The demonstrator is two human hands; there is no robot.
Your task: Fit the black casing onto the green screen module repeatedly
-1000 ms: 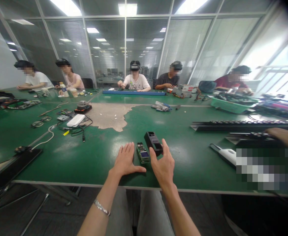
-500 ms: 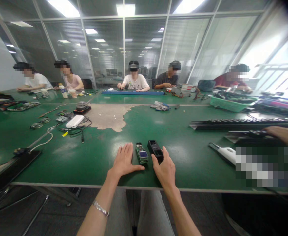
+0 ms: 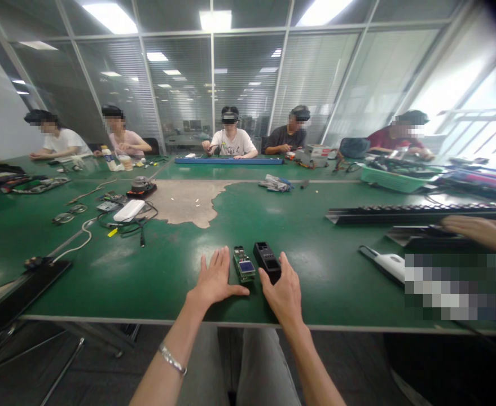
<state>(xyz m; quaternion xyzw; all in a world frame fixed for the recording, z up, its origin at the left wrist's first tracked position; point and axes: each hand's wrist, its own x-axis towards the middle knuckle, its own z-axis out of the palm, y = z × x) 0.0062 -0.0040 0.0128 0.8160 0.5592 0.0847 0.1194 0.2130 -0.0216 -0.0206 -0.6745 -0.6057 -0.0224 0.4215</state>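
Observation:
On the green table (image 3: 146, 282) a small green circuit board with a display screen (image 3: 244, 266) lies between my hands. My left hand (image 3: 214, 277) rests flat just left of it, fingers stretched and thumb pointing in below the board's near end; it holds nothing. Right of the board, a black plastic case (image 3: 267, 258) with cut-out windows lies face up, apart from the board. Around the near end of this case is my right hand (image 3: 285, 288), thumb on its left side and fingers along its right; its fingertips are partly hidden.
A white power bank-like box (image 3: 129, 211) with black cables lies to the left. Grey gloves (image 3: 276, 183) and a green basket (image 3: 400, 179) sit farther off. At right are long black metal rails (image 3: 417, 215) and another person's hand (image 3: 480, 230). Several people sit across the table.
My right hand has lowered the black case onto the table beside the circuit board, where it has lain nearly still since half a second ago. My left hand has stayed in place.

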